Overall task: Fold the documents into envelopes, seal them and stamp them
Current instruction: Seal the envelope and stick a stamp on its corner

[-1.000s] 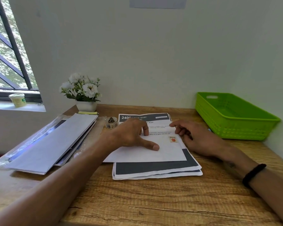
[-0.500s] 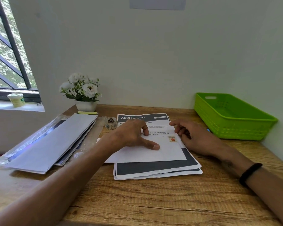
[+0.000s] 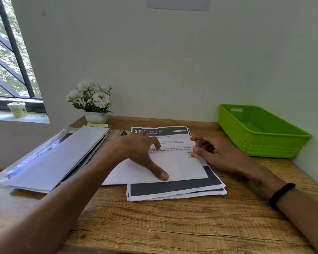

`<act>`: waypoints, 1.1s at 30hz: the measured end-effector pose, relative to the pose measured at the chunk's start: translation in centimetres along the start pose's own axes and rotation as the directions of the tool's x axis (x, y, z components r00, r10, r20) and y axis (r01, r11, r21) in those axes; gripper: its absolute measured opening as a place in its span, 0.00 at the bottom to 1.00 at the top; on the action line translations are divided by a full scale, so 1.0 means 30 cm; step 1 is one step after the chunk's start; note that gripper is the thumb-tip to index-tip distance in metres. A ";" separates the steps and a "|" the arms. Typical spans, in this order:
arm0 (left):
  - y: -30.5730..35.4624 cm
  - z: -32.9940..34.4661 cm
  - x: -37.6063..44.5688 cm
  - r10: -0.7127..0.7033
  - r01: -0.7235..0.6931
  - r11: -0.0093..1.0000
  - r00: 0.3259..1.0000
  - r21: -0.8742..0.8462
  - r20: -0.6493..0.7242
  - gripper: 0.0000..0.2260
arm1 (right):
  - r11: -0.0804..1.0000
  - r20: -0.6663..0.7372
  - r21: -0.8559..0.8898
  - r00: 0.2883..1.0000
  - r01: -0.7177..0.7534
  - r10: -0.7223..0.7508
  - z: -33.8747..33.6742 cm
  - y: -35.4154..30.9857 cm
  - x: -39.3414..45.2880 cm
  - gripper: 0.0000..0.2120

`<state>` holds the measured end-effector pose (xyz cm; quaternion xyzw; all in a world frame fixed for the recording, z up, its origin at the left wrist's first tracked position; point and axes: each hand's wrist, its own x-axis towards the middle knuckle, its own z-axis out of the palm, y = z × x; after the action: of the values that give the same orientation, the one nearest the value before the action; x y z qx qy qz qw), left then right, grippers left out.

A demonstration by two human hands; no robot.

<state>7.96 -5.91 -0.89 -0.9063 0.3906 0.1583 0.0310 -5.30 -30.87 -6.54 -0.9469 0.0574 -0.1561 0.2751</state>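
Observation:
A white envelope lies face up on a stack of printed documents in the middle of the wooden desk. A small orange stamp sits at its upper right corner. My left hand rests flat on the envelope's left half, fingers spread, with the thumb near the lower edge. My right hand lies beside the envelope's right end. Its fingers are loosely curled and the fingertips touch the paper just by the stamp. A roll of stamps sits behind my left hand, partly hidden.
A pile of white envelopes in a clear plastic sleeve lies at the left. A green plastic basket stands at the back right against the wall. A white flower pot and a yellow sticky pad are at the back left.
Both hands stay on the envelope in nearly the same places. Only the view has shifted slightly.

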 end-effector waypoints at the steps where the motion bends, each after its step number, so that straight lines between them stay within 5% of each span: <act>1: 0.000 0.002 0.002 0.002 -0.002 1.000 1.000 -0.007 0.003 0.55 | 1.000 0.003 -0.001 1.000 0.007 -0.007 0.004 -0.002 -0.002 0.19; 9: -0.017 -0.004 0.010 0.002 -0.039 0.984 0.978 -0.174 -0.209 0.42 | 1.000 -0.004 -0.001 1.000 -0.030 0.030 0.001 -0.026 -0.010 0.18; 13: -0.055 -0.014 0.012 -0.025 -0.137 0.907 0.926 -0.398 -0.376 0.19 | 0.999 -0.026 0.007 0.999 -0.047 0.047 -0.004 -0.035 -0.020 0.18; 18: -0.097 -0.044 0.008 -0.129 -0.244 0.587 0.913 -0.772 -0.386 0.10 | 0.998 -0.286 0.069 0.958 0.011 0.009 -0.019 -0.070 -0.030 0.10; 22: -0.086 -0.061 0.006 -0.228 -0.319 0.118 0.913 -0.940 -0.338 0.06 | 0.981 -0.437 0.179 0.900 0.077 0.009 -0.034 -0.129 -0.054 0.10; 27: -0.014 -0.039 0.017 -0.247 -0.276 -0.345 0.949 -0.897 -0.197 0.05 | 0.894 -0.169 0.445 0.985 0.054 0.025 0.003 -0.209 -0.075 0.26; 33: 0.020 0.008 0.072 -0.265 -0.210 -0.523 0.961 -0.826 -0.077 0.07 | 0.835 0.171 0.529 0.983 -0.153 0.072 0.024 -0.242 -0.091 0.14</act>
<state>8.87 -7.80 -1.75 -0.4852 0.0227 0.2905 -0.8244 -7.47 -23.85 -3.92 -0.8349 0.0467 -0.0807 0.5425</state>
